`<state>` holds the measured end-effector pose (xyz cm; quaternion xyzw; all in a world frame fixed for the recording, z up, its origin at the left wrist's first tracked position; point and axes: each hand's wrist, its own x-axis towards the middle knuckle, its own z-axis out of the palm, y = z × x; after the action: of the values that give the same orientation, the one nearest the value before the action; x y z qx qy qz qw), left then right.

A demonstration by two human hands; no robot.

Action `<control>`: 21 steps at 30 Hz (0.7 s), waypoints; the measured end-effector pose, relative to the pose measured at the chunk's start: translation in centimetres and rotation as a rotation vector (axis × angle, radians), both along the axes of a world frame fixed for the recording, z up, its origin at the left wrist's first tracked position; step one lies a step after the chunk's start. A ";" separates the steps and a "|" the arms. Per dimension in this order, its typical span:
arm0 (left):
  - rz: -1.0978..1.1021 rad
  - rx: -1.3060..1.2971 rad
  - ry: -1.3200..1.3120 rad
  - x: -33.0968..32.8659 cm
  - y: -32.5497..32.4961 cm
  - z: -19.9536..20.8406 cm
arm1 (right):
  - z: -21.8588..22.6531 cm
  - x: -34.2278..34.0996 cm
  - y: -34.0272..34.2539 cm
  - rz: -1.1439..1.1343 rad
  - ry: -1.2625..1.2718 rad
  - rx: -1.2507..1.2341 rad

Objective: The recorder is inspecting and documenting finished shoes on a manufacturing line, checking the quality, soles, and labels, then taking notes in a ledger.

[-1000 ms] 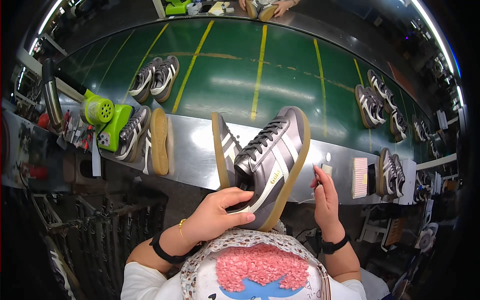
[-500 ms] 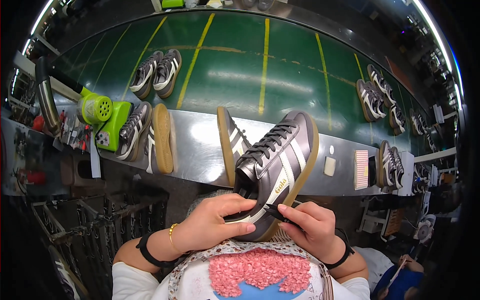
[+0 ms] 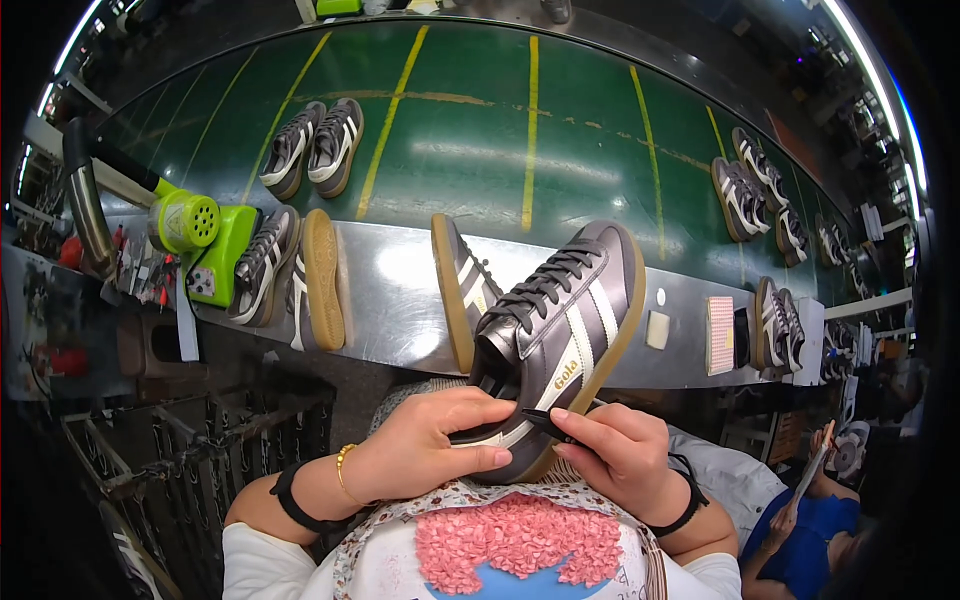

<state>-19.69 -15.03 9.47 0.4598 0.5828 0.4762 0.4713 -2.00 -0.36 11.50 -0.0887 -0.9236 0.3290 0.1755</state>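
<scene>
A dark metallic grey sneaker (image 3: 585, 330) with white stripes, grey laces and a gum sole is tilted in front of me, toe pointing away. My left hand (image 3: 440, 430) grips its heel, thumb on the outside and fingers at the collar. Between the thumb and fingers of my right hand (image 3: 615, 445) is a slim black pointed tool (image 3: 541, 417). Its tip is at the white stripe near the heel; whether it touches I cannot tell. Just behind stands a matching sneaker (image 3: 455, 290) on its side, partly hidden by the one I hold.
A metal ledge (image 3: 390, 330) borders a green belt (image 3: 470, 150) with yellow lines. Left are a lime-green blower (image 3: 220, 255) and more sneakers (image 3: 265, 265). A whitish block (image 3: 658, 330) and checked pad (image 3: 720, 335) lie right. A seated person in blue (image 3: 800, 535) is at lower right.
My hands and the sneaker stay nearly in place, the black tool's tip shifting slightly. At lower right, the person in blue has come further into view.
</scene>
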 end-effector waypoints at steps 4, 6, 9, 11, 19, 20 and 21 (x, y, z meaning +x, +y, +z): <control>-0.002 0.001 -0.013 -0.3 -0.1 -0.1 | 0.0 -0.2 -0.2 -0.003 -0.001 0.013; -0.002 -0.008 -0.021 -0.5 -0.2 -0.1 | 0.0 -0.4 -0.3 -0.005 -0.003 0.010; -0.004 -0.010 -0.026 -0.5 -0.3 -0.1 | -0.1 -0.4 -0.5 -0.007 0.000 0.011; -0.009 -0.003 -0.017 -0.5 -0.4 -0.2 | -0.2 -0.4 -0.6 -0.013 0.005 0.011; -0.019 -0.029 -0.026 -0.5 -0.6 0.0 | -0.7 -0.1 -1.5 -0.059 0.036 -0.014; -0.025 -0.037 -0.025 -0.4 -0.6 0.0 | -0.9 -0.1 -1.6 -0.066 0.052 -0.018; -0.029 -0.037 -0.024 -0.4 -0.7 -0.1 | -1.1 0.0 -1.7 -0.070 0.053 -0.018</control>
<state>-20.06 -15.70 9.35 0.4534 0.5792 0.4639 0.4936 -2.00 -2.09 10.43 -0.1136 -0.9120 0.3332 0.2104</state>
